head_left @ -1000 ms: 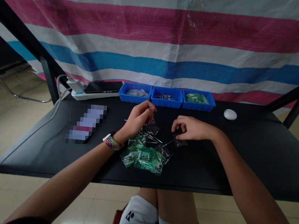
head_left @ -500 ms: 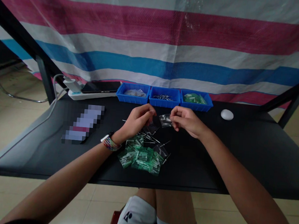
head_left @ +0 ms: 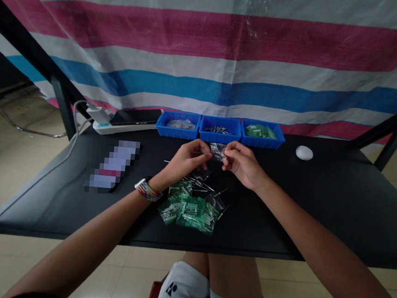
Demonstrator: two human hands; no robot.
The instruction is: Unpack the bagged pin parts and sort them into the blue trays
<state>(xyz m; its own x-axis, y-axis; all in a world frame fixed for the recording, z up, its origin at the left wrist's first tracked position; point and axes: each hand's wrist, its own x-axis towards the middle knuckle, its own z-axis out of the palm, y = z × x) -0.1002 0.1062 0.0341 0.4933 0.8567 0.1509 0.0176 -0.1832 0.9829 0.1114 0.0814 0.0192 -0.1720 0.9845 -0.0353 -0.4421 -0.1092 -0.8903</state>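
A small clear plastic bag is stretched between my two hands, just in front of the blue bins. My left hand has its thumb and fingers closed on the bag's left edge. My right hand pinches its right edge. What the bag contains is too small to make out. Below my left hand lie loose thin metal rods and a dark-looking clear bag. Nearer to me is a pile of green plastic bags with pale sticks inside.
Three blue bins stand in a row: the left bin with clear bags, the middle bin with metal rods, the right bin with green bags. A power strip, a blurred phone and a white mouse are on the black table.
My right hand has brought the clear bag left towards my left hand, whose fingers are now closed at the bag's other edge.
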